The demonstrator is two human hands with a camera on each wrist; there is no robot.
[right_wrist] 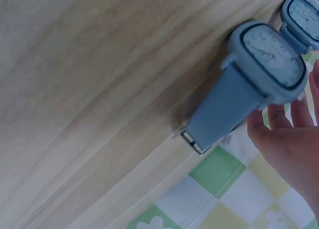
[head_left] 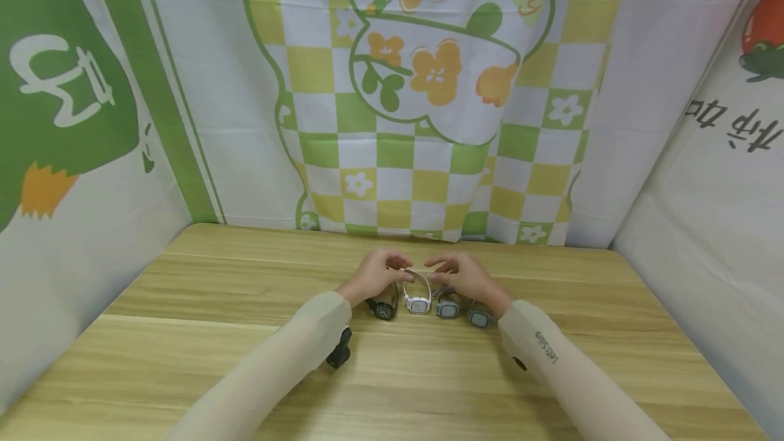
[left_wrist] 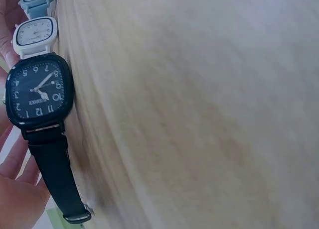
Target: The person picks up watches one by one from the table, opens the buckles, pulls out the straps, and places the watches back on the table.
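Note:
Side by side in a row on the wooden table stand a black watch (head_left: pixel 384 310), a white watch (head_left: pixel 418 304), a blue-grey watch (head_left: pixel 448 308) and a second blue-grey watch (head_left: pixel 480 318). Behind the white watch, my left hand (head_left: pixel 375 273) pinches the left part of its pale strap. The right hand (head_left: pixel 467 276) holds the strap's other side between thumb and fingers. In the left wrist view, the black watch (left_wrist: pixel 39 92) covers part of my fingers. Another blue-grey watch (right_wrist: pixel 269 59) fills the foreground of the right wrist view, with my fingers behind it.
The wooden table (head_left: pixel 245 271) runs back to a checked, flower-printed curtain (head_left: pixel 392 182). Printed cloth walls rise at left and right. A small black object (head_left: pixel 339 349) shows beside the left sleeve (head_left: pixel 275 352).

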